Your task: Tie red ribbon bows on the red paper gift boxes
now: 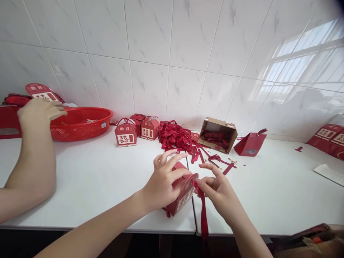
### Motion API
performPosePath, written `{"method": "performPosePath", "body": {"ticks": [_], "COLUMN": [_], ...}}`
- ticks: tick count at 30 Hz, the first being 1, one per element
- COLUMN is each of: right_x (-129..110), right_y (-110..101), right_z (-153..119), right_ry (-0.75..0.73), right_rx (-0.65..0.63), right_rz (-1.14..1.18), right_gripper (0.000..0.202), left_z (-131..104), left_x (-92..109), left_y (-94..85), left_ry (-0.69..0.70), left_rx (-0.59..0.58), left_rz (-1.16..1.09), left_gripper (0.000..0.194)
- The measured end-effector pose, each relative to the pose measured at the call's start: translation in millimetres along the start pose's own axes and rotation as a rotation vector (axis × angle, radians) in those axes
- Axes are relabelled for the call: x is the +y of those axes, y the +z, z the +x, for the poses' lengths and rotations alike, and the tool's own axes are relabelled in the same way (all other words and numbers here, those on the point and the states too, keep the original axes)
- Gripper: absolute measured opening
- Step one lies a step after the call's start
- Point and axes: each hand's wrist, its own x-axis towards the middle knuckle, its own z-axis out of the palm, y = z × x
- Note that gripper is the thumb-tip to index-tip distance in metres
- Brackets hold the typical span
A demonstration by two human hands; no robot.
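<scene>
A red paper gift box with a rounded top stands near the front edge of the white table. My left hand grips it from the left, with its thumb and fingers about the upper part. At the top of the box, my right hand pinches a dark red ribbon between thumb and fingers. The ribbon's loose length hangs down past the table edge. Whether it passes through the box's top is hidden by my fingers. A bit of red ribbon also shows at the box's lower left.
Another person's arm reaches over a red plastic basket at left. Finished-looking boxes, a ribbon heap, a cardboard box of strips and a red pouch-shaped box line the tiled wall. Paper lies right.
</scene>
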Motion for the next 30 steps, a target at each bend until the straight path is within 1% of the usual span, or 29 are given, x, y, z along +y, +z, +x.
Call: {"method": "performPosePath", "body": {"ticks": [4,10,16,19,25,30], "right_x": [-0.3,-4.6,-7.4,-7.7,-8.3,-9.9], "right_y": [2.2,0.5,3.2,3.1,2.0,2.4], "right_z": [2.2,-4.3,-8.3,-6.0,-2.7,-6.1], "right_ry": [-0.023,-0.023,-0.042,-0.047,-0.047,-0.047], "right_rx": [-0.004,0.031,0.069,0.066,0.015,0.035], "right_rz": [-0.029,-0.05,-0.057,-0.068,-0.154,-0.172], "right_gripper": [0.047,0.047,0.048,0.048,0.045,0.046], "left_z": [1.7,1.2,1.0,1.8,1.5,1.2], "left_x": [0.0,-0.9,-1.2,-1.0,-0.4,-0.3], "left_y": [0.5,0.2,1.3,0.8,-0.2,0.3], "left_ry": [-0.016,-0.036,-0.02,-0.023,-0.024,-0.024], "left_rx": [0.042,0.017,0.019,0.015,0.012,0.017], "left_rz": [0.014,0.011,0.019,0.016,0.019,0.015], "left_gripper": [0.015,0.013,0.012,0.012,0.015,0.013]}}
